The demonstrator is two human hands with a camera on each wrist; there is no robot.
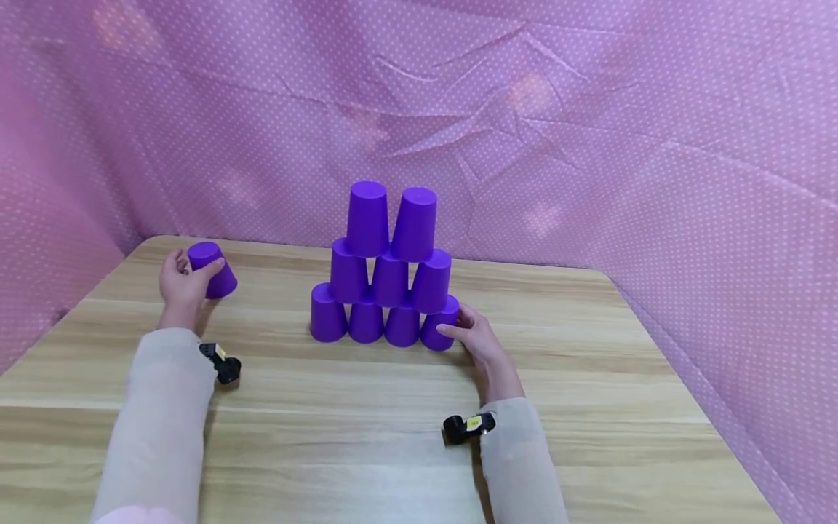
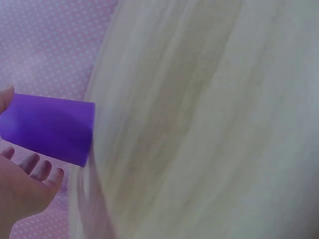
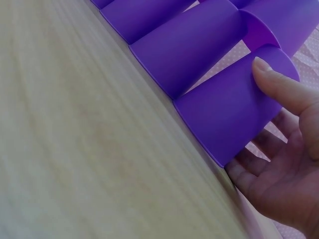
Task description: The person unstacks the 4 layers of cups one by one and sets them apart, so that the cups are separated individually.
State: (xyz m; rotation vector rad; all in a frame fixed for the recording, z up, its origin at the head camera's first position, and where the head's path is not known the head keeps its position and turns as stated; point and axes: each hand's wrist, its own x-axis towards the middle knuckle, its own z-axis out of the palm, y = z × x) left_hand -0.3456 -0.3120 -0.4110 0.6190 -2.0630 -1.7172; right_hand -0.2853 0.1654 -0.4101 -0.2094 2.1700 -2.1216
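An upside-down purple cup [image 1: 220, 280] is at the far left of the table, and my left hand [image 1: 183, 287] grips it between thumb and fingers. In the left wrist view that same cup [image 2: 50, 127] lies beside the curled fingertips; whether its rim touches the table is hard to tell. Toward the middle stands a pyramid of upside-down purple cups [image 1: 390, 273]: several in the bottom row, three above, two on top. My right hand [image 1: 481, 338] holds the bottom row's rightmost cup [image 3: 227, 107], thumb on the front and fingers behind.
The light wood table [image 1: 314, 437] has a rounded back edge. Behind and beside it hangs a pink dotted cloth [image 1: 262, 131]. A small black camera sits on each wrist, the left one [image 1: 221, 364] and the right one [image 1: 468, 427].
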